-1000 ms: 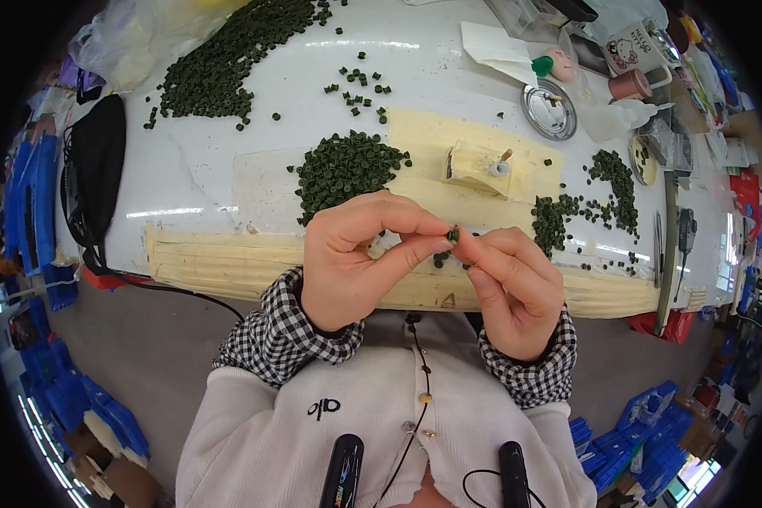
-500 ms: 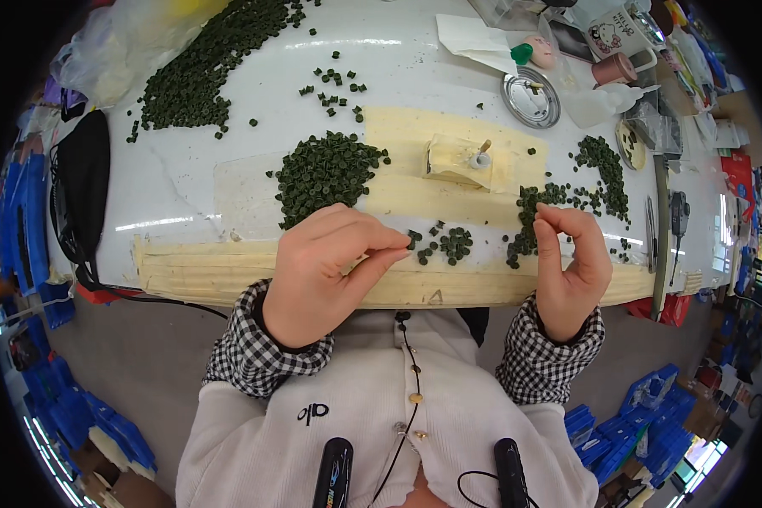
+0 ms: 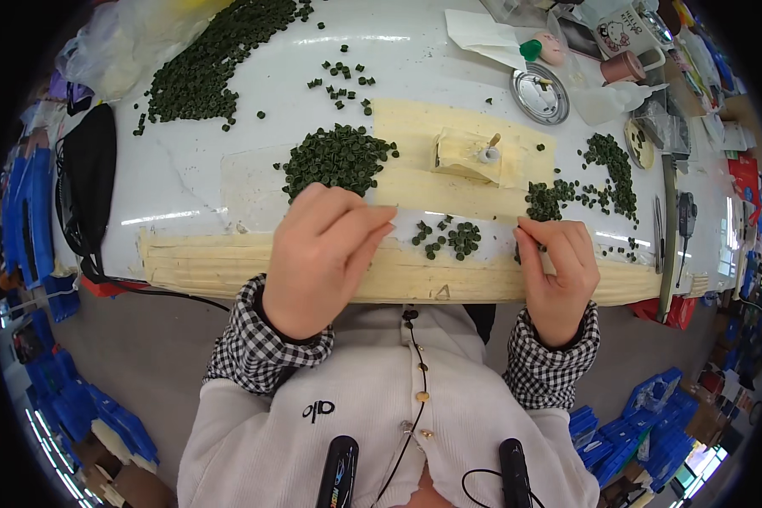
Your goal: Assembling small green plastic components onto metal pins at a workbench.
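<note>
My left hand is in front of the near heap of small dark green spool-shaped pieces. Its thumb and index finger are drawn into a pinch, and anything between the tips is too small to make out. My right hand pinches thumb and index finger beside another pile of green pieces. What that pinch holds, if anything, is hidden. Between the hands lies a small loose group of the same pieces. Beyond it, a tape-covered block carries a short upright peg.
A larger heap of green pieces lies far left beside a clear plastic bag. At the right are a round metal dish, a squeeze bottle, a mug and tweezers. Wooden edging runs along the table front.
My left hand has moved slightly back to the left, away from the loose group. My right hand's fingertips have shifted left and a little nearer to me. The view has shifted slightly.
</note>
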Demonstrator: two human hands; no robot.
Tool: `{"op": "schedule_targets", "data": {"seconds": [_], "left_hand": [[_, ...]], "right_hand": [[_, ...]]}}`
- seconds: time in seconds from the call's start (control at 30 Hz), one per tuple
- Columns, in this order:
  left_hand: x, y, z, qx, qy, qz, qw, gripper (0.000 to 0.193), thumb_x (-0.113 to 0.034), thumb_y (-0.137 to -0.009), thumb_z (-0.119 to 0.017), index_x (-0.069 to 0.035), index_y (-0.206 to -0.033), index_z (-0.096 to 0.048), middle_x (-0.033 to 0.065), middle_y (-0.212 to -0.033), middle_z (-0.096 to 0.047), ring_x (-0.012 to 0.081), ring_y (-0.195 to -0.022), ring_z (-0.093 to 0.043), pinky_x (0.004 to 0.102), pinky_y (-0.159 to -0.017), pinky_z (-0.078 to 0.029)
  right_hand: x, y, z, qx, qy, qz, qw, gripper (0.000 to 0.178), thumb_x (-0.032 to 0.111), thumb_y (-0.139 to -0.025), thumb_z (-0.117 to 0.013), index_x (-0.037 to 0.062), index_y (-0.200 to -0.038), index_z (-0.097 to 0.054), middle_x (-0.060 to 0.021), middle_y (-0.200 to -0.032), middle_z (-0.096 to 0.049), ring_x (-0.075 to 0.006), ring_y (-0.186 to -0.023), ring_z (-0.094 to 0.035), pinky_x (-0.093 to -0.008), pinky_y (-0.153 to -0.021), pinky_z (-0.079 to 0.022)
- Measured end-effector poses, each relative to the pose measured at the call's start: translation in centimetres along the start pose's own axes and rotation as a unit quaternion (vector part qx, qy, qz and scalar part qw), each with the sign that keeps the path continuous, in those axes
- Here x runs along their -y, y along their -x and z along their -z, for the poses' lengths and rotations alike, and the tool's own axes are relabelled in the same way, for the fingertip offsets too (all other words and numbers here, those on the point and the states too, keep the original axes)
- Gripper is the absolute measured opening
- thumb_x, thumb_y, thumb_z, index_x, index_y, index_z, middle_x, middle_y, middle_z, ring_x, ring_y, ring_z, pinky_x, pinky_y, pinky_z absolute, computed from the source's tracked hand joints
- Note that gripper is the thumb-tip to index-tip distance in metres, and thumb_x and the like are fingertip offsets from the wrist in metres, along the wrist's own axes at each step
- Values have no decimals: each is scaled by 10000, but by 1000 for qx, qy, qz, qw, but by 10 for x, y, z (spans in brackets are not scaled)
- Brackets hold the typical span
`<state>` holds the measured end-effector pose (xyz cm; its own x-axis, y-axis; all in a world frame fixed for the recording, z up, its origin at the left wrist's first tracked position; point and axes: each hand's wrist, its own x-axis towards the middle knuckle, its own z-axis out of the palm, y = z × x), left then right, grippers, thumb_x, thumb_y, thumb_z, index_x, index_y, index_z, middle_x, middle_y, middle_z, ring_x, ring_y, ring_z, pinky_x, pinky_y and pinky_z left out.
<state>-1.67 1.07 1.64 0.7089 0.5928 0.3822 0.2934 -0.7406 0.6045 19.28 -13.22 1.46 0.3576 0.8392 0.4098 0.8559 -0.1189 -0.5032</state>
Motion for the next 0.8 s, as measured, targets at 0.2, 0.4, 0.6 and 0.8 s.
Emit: {"op": "schedule_targets", "data": {"seconds": [0.2,0.4,0.6,0.8], "left_hand": [[8,6,24,-42,-48,27,998,190,38,-700,-732,-16,-873,-675,69,-791,-571,226,-718,-518,317,-617,-422],[1,7,7,33,-63,7,997,181,-14,-700,-744,-20,-859,-658,65,-758,-527,232,-703,-490,329,-607,-416],[2,2,2,36,-67,-2,997,165,9,-712,-727,-12,-860,-656,67,-752,-521,230,-692,-485,333,-595,-410],[-13,-3,7,-37,78,12,996,180,62,-742,-723,-15,-897,-673,98,-798,-663,200,-620,-590,281,-548,-456]], "right_hand": [[11,4,0,-38,-91,-61,993,160,-100,-754,-673,-35,-900,-670,-119,-794,-676,-181,-669,-648,-260,-626,-508],[22,8,-4,-16,-200,-85,976,173,-90,-789,-641,-43,-955,-652,-126,-888,-702,-162,-781,-685,-250,-695,-532],[32,6,0,68,-492,-228,838,159,15,-946,-537,-46,-1092,-559,-155,-1000,-689,-182,-955,-667,-265,-818,-529],[23,1,-11,97,-644,-265,711,152,45,-959,-524,-21,-1094,-548,-153,-1040,-682,-191,-988,-665,-272,-819,-541]]}}
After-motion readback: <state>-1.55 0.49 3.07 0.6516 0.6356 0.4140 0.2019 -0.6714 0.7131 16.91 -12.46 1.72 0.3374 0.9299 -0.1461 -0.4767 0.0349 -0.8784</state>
